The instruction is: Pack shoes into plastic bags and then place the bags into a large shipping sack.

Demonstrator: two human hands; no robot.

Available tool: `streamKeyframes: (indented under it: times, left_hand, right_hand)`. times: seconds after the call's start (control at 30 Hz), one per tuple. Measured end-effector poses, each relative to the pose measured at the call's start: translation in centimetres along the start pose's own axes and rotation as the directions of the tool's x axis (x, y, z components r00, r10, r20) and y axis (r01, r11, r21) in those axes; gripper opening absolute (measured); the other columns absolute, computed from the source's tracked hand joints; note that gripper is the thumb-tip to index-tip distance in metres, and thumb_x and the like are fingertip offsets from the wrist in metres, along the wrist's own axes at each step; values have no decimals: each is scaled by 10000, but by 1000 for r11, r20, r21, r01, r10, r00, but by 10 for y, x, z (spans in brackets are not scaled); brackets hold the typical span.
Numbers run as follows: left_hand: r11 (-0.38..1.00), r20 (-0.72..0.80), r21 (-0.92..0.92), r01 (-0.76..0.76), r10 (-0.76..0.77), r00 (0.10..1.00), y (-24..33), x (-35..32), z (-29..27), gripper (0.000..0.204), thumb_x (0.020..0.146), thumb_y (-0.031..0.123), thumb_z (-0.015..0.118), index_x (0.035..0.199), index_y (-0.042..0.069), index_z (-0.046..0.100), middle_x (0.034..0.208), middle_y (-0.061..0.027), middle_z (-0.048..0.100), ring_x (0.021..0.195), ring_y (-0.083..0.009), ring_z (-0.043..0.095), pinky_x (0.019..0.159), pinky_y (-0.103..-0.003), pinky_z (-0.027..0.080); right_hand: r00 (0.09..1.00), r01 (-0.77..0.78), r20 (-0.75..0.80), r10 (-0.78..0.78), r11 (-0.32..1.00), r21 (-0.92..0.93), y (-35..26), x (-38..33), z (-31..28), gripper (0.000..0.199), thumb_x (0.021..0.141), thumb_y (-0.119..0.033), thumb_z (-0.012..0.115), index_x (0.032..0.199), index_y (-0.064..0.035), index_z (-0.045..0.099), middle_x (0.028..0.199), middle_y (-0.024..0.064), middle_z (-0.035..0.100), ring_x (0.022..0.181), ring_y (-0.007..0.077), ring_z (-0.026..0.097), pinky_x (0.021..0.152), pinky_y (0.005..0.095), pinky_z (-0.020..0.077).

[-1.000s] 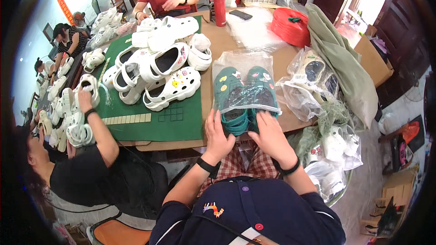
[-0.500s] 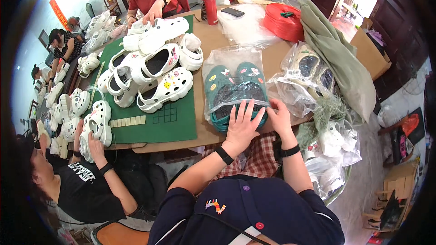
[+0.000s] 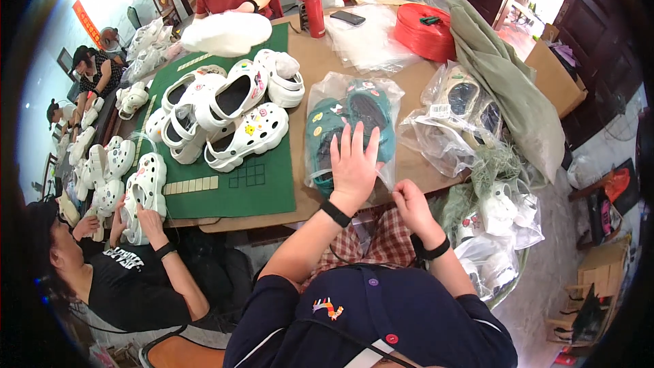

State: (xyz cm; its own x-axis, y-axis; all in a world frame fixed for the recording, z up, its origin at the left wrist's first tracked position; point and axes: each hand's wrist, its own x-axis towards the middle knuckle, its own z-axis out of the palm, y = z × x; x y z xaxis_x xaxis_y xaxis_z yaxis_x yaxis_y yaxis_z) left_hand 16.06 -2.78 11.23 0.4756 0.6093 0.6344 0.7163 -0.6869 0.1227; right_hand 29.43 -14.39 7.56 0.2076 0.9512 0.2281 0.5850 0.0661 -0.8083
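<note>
A pair of dark green clogs (image 3: 381, 112) with small charms lies inside a clear plastic bag (image 3: 330, 84) on the table in front of me. My left hand (image 3: 354, 170) rests flat on the bagged clogs, its fingers spread and pointing away from me. At the near right corner of the bag, my right hand (image 3: 415, 210) is closed, pinching the plastic edge between thumb and fingers. Left of the bag, several white clogs (image 3: 248, 133) with charms are piled on a green mat (image 3: 266, 194).
A red roll of plastic twine (image 3: 424, 31), a phone (image 3: 348, 18), clear bags (image 3: 371, 44) and a red flask (image 3: 313, 13) occupy the far side. Bagged beige clogs (image 3: 463, 95) lie right. A co-worker at left holds a white clog (image 3: 146, 191); another across the table moves a blurred white thing (image 3: 228, 33).
My left hand has slid up over the clogs, and my right hand has drawn back toward me, closing on the bag's edge. The clogs have turned slightly. White clogs left the pile's top.
</note>
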Motion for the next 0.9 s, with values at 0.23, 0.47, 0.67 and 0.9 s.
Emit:
streamKeyframes:
  times: [0.23,0.47,0.67,0.9]
  left_hand:
    - [967,311,-243,-71,147,939,-1,-8,-37,808,656,257,784,1353,108,405,1381,-180,380,1277,-339,368,1062,-507,258]
    - [916,201,-264,302,-254,946,-86,-76,-40,673,776,226,703,1325,3,384,1281,-201,436,1170,-382,436,1004,-483,335]
    - [648,214,-683,336,-262,941,-118,-96,5,547,855,114,577,1336,-18,352,1244,-238,463,1135,-407,463,973,-434,384]
    - [766,167,-463,446,-418,893,-113,-107,26,286,857,30,491,1141,0,515,1016,-200,571,954,-384,551,811,-429,459]
  right_hand:
    - [888,69,-417,-195,952,-299,9,-5,7,222,788,-64,647,968,6,538,880,170,556,791,338,559,735,394,464]
    - [985,25,171,-29,999,25,-32,-11,38,179,842,-151,597,955,-16,632,919,164,642,835,322,624,729,377,497]
    - [919,188,347,-188,982,35,-55,18,84,230,864,-203,567,996,-30,641,907,161,654,836,327,628,730,385,502]
    - [895,112,434,-104,994,7,-58,24,89,245,860,-213,565,1008,-34,643,869,157,669,792,314,646,718,394,511]
